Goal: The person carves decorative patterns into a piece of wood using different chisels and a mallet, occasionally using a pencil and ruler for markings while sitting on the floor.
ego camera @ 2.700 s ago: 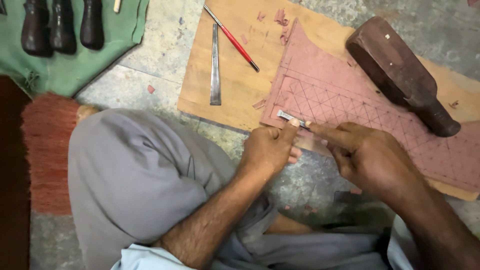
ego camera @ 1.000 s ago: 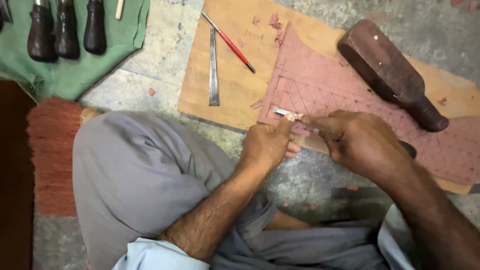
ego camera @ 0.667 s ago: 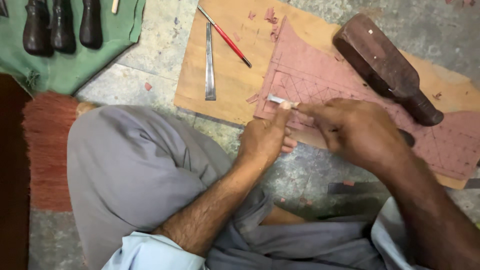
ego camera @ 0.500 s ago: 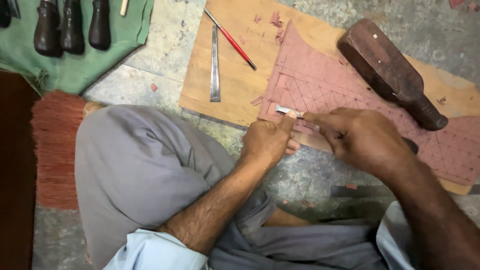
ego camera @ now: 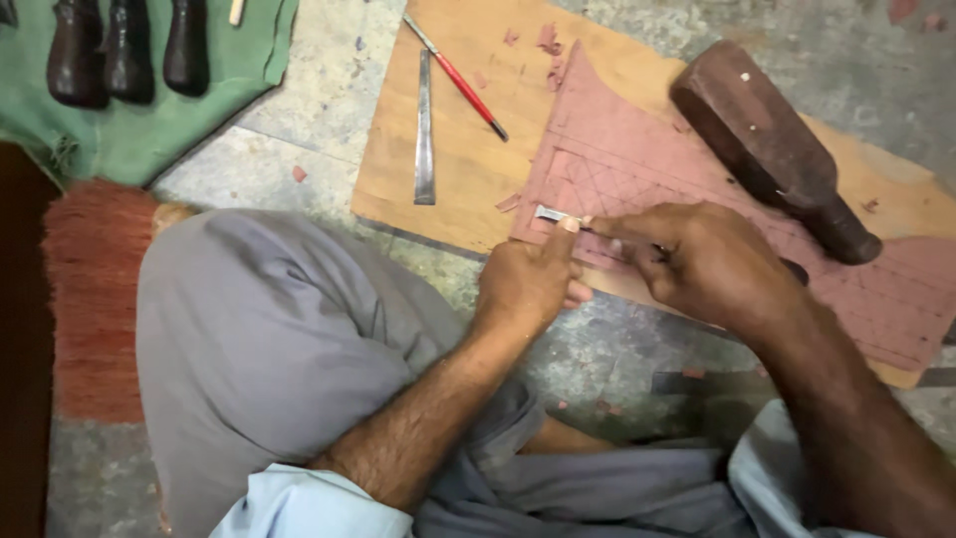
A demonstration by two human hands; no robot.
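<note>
Board: the wooden board [ego camera: 468, 149] lay on the stone floor [ego camera: 319, 100] as in the earlier views; only the framing had shifted a little.
Sheet: the reddish sheet [ego camera: 637, 149], scored with a diamond grid, had stayed on the board's right half, its near-left corner at the board's near edge.
Mallet: the dark wooden mallet [ego camera: 767, 149] had not moved, resting on the sheet's far side.
Right hand: the right hand [ego camera: 712, 264] was closed around the handle of the chisel [ego camera: 553, 213] — the grip unchanged throughout.
Left hand: the left hand [ego camera: 528, 284] stayed curled, one finger pressed against the blade near its tip.
Chisel: the blade remained at that near-left corner, barely advanced — the cut seemed slow, careful work.
</note>
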